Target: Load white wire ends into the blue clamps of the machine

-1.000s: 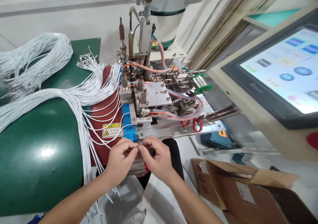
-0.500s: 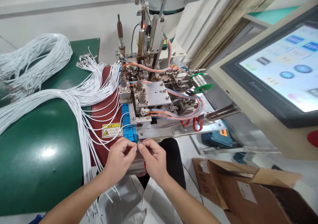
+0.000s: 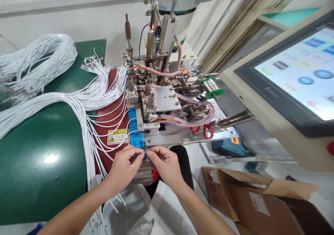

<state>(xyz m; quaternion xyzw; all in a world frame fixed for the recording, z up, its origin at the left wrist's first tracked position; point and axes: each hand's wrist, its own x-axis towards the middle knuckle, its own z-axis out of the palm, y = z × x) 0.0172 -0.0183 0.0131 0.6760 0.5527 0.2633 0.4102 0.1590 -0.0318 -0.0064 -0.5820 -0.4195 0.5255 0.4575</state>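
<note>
My left hand (image 3: 124, 165) is closed in a pinch at the front end of the blue fixture strip (image 3: 137, 138). A white cable (image 3: 106, 155) runs in behind it; its end is mostly covered by the fingers. Thin wires (image 3: 145, 152), with a hint of green, bridge the small gap between my fingertips. Thumb and forefinger of my right hand (image 3: 167, 163) pinch their other side. Several white cables (image 3: 122, 115) lead from the bundle on the left into the blue strip just beyond my hands.
Behind the strip stands a metal machine (image 3: 163, 99) with hoses and a wire spool (image 3: 210, 87). A touchscreen panel (image 3: 276, 99) juts in from the right. More coiled cables (image 3: 47, 61) lie on the green table (image 3: 47, 179). An open cardboard box (image 3: 250, 196) sits low right.
My right hand has drawn slightly to the right, and the gap between my fingertips has widened, showing the thin wires. My left hand has barely moved. The view has shifted a little.
</note>
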